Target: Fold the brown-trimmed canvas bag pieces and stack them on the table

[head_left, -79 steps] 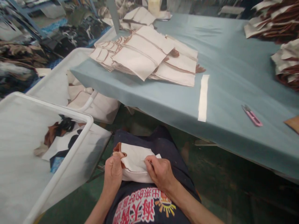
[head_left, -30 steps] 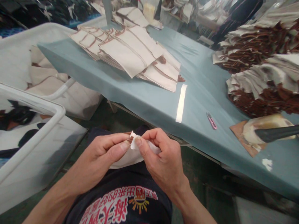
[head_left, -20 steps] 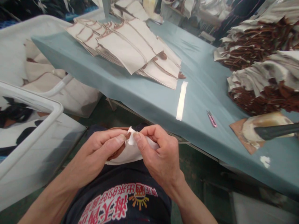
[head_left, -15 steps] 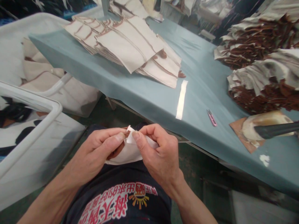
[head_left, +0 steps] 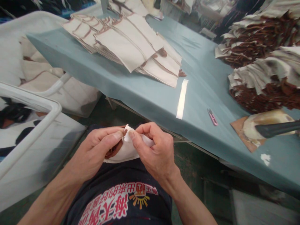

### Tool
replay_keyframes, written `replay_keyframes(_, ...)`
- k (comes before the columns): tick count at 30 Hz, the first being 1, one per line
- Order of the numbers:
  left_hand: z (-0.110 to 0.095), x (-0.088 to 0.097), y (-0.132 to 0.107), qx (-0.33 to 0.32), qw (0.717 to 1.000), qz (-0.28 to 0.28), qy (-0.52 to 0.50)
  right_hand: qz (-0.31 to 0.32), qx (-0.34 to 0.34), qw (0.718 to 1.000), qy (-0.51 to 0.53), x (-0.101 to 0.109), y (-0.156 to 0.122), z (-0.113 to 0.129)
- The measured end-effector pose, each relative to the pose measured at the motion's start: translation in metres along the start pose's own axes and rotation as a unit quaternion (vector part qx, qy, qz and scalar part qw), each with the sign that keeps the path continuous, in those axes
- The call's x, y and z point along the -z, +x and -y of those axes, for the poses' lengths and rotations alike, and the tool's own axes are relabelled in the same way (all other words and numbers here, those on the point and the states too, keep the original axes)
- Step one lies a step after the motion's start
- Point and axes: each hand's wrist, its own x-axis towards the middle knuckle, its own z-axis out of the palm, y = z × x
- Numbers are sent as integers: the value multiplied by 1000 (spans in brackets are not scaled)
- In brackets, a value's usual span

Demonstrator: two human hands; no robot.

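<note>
A cream fabric piece with brown lining [head_left: 124, 152] rests on my lap, below the table edge. My left hand [head_left: 98, 153] pinches its upper corner from the left, thumb against forefinger. From the right, my right hand [head_left: 152, 153] is closed on the same corner, thumb and forefinger pressed to the cloth, the other fingers curled. The two thumbs almost touch. On the blue-green table [head_left: 145, 97] above lies a fanned pile of similar cream pieces [head_left: 126, 43].
Pink thread snips [head_left: 212, 117] and a white strip [head_left: 182, 98] lie near the table's front edge. Heaps of cream and brown pieces [head_left: 264, 62] fill the right. A brown and cream piece under a dark bar [head_left: 276, 129] sits front right. White bins [head_left: 30, 125] stand left.
Earlier the piece lay flat on my lap with my hands at its edges. Now both hands have risen and pinch one corner together. In the last second they drifted slightly left.
</note>
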Motion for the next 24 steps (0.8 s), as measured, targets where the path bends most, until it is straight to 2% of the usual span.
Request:
replay_keyframes(12, -9, -3, -4, 25, 999, -36, -20, -27, 72, 992, -102, -7, 1, -2)
replay_keyframes(19, -10, -5, -5, -9, 999, -43, 16, -28, 89, 995, -46, -7, 1, -8)
replay_keyframes(24, -9, -3, -2, 16, 998, -53, -10, 11, 41, 999, 7, -5, 3, -10)
